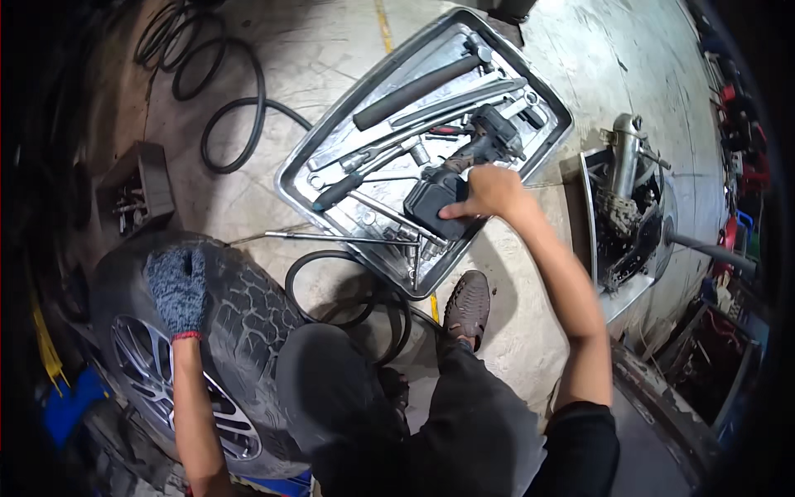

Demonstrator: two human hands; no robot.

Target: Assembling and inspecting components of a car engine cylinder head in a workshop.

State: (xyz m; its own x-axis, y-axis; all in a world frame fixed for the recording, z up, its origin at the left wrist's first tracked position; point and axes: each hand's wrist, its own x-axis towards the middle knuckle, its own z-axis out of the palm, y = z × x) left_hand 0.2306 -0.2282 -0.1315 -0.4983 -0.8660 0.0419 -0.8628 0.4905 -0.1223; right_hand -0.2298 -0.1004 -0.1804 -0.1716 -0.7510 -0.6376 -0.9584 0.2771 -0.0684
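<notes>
My right hand (492,192), bare, reaches into a metal tray (548,147) and grips the black battery end of a cordless impact wrench (431,203). The thumb presses on top of the battery while the other fingers are partly hidden. Around the wrench lie a hammer with a black grip (418,93), a ratchet handle (338,192), several sockets and spanners. My left hand (176,291) wears a grey knitted glove with a red cuff. It rests on the tyre (257,302) of a wheel with silver spokes, fingers laid over the rubber and holding nothing.
A black hose (261,99) coils across the floor and passes by the tray. At left stands a small metal box (137,195) with loose parts. A cylindrical metal part (625,161) stands at right on a greasy panel. A long metal rod (339,238) lies across the tray's near edge.
</notes>
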